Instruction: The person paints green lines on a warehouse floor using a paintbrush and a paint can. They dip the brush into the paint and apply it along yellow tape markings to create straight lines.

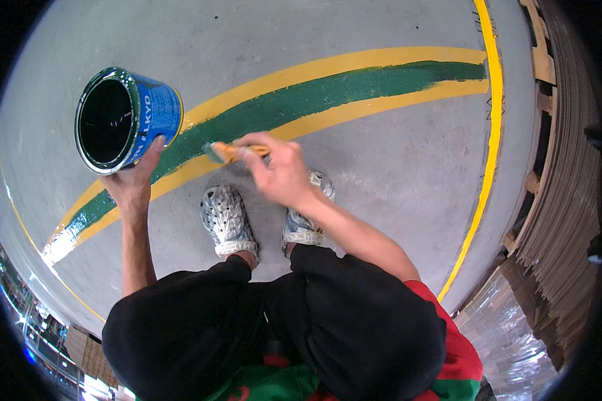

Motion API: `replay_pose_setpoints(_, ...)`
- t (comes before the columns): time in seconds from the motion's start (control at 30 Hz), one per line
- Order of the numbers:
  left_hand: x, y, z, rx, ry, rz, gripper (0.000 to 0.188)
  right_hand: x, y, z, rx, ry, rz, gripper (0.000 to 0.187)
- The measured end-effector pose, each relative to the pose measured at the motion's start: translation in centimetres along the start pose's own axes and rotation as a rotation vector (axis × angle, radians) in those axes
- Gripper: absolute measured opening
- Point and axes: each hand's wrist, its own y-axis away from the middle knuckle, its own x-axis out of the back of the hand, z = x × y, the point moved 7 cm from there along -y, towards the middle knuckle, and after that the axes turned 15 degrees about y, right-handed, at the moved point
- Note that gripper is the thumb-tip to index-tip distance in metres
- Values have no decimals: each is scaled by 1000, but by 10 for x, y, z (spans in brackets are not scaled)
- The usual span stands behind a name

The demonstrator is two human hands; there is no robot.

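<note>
My left hand [135, 175] grips a blue paint can [159, 110] from below and holds it up at the left, its mouth tilted toward me. Dark green paint [106, 123] shows inside the can. In my right hand [277, 167] is a paintbrush [231, 152] with an orange-yellow handle, its bristles green and slightly blurred. The brush is over the near edge of a green painted stripe [281, 107]; whether it touches the floor I cannot tell. Yellow bands [354, 60] run along both sides of the stripe, whose left end shines as if wet.
Below my hands, my feet in patterned clogs [226, 217] stand on the grey floor [394, 167]. A bright yellow line [493, 120] crosses at the right. Beyond it are wooden pallets [540, 60] and stacked cardboard sheets [562, 180]. Plastic-wrapped stock [505, 327] stands at the lower right.
</note>
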Motion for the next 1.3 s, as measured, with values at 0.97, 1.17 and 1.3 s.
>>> replay_pose_setpoints(0.97,5,2,-1,-27,-48,-72,80,210,-44,124,-323,435,384,23)
replay_pose_setpoints(1.17,20,3,-1,-47,7,5,80,297,-70,148,-44,1221,479,19)
replay_pose_setpoints(1.3,18,3,-3,-9,4,1,80,104,-27,62,333,1106,197,27)
